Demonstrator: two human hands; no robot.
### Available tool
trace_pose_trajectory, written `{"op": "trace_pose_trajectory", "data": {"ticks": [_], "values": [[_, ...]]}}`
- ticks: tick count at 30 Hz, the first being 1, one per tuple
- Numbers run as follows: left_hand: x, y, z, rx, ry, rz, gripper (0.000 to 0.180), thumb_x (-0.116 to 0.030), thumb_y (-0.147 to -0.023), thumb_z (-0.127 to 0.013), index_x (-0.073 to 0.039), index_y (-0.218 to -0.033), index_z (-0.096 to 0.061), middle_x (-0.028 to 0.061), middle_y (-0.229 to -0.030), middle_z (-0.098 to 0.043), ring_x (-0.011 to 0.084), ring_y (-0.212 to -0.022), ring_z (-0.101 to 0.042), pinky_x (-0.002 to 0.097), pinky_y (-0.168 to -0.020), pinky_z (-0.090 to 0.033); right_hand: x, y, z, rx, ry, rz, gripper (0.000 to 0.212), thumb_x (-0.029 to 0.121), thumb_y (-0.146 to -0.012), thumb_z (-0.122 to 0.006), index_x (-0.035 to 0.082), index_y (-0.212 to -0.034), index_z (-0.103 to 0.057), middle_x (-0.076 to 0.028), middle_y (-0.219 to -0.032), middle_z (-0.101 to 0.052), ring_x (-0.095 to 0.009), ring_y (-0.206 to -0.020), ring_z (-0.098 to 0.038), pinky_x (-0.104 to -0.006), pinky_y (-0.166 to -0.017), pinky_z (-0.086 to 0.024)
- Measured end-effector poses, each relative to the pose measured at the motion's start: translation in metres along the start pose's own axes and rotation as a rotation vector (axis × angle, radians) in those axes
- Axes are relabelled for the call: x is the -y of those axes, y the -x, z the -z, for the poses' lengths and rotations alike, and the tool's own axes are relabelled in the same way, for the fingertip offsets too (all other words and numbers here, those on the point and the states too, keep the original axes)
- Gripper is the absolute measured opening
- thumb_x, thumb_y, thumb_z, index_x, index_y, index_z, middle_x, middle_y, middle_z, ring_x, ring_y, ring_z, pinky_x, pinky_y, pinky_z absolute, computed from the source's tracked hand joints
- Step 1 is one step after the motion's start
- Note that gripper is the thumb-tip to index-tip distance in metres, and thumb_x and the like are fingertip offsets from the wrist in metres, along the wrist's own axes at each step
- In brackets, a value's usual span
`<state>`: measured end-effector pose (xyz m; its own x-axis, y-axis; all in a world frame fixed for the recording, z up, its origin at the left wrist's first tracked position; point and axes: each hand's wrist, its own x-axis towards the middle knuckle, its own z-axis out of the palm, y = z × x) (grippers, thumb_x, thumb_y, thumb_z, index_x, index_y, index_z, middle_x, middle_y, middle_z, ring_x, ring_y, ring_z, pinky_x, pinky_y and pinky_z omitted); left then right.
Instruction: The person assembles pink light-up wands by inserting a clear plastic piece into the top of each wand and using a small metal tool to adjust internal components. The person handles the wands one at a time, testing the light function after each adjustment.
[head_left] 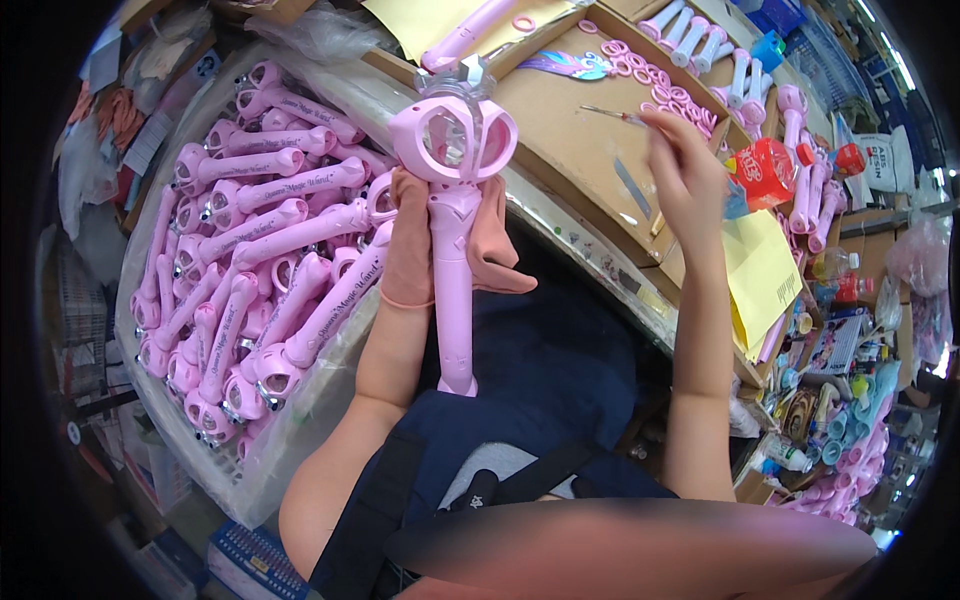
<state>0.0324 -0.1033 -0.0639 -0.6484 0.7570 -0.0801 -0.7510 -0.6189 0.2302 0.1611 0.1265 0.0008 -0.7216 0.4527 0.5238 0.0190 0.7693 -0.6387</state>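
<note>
My left hand [410, 235], in a salmon-coloured glove, grips a pink toy wand [455, 270] upright in front of my body. The wand's round openwork head has clear parts inside and a silvery crown-shaped top. To the right, my bare right hand [685, 170] is raised over the cardboard-covered bench, fingers pinched together. From its fingertips a thin pointed tool [605, 111], which looks like a fine brush, sticks out to the left, apart from the wand. Another pink wand [470, 35] lies on yellow paper beyond the crown.
A plastic-lined crate [240, 485] on the left is piled with pink wands [300, 185]. On the bench lie small pink rings [680, 105], a grey flat strip [632, 187], a feather-shaped coloured piece [570, 65] and a red-labelled bottle [765, 175]. More wand parts [690, 40] stand at the far right.
</note>
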Motion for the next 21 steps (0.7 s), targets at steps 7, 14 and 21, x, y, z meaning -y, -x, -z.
{"op": "trace_pose_trajectory", "data": {"ticks": [7, 14, 21], "values": [[-0.005, 0.009, -0.008, 0.016, -0.394, -0.013, 0.072, -0.069, -0.094, -0.044, -0.001, -0.111, -0.055, 0.0155, -0.096, -0.059, 0.0235, -0.083, -0.058, 0.0334, -0.075, -0.048, -0.203, -0.045, -0.064, 0.117, 1.147, 0.401, 0.016, 0.010, -0.088, -0.063, 0.005, -0.102, -0.070, -0.014, -0.106, -0.068, -0.030, -0.103, -0.065, -0.0401, -0.081, -0.052], [-0.011, 0.012, -0.014, -0.059, -0.462, -0.133, 0.082, -0.078, -0.093, -0.032, 0.000, -0.103, -0.058, 0.0129, -0.079, -0.056, 0.0192, -0.068, -0.051, 0.0288, -0.062, -0.041, -0.085, -0.036, -0.054, 0.040, 0.269, 0.005, 0.018, 0.004, -0.085, -0.064, 0.007, -0.101, -0.070, -0.009, -0.085, -0.069, -0.022, -0.069, -0.063, -0.0341, -0.065, -0.051], [0.004, -0.005, -0.002, 0.015, -0.109, 0.003, 0.024, -0.026, -0.107, -0.042, -0.006, -0.120, -0.047, 0.0138, -0.120, -0.058, 0.0240, -0.112, -0.059, 0.0370, -0.098, -0.050, 0.071, 0.035, 0.011, 0.136, 0.231, 0.431, 0.026, 0.006, -0.079, -0.075, 0.008, -0.105, -0.072, -0.004, -0.075, -0.060, -0.019, -0.058, -0.057, -0.0328, -0.051, -0.047]]}}
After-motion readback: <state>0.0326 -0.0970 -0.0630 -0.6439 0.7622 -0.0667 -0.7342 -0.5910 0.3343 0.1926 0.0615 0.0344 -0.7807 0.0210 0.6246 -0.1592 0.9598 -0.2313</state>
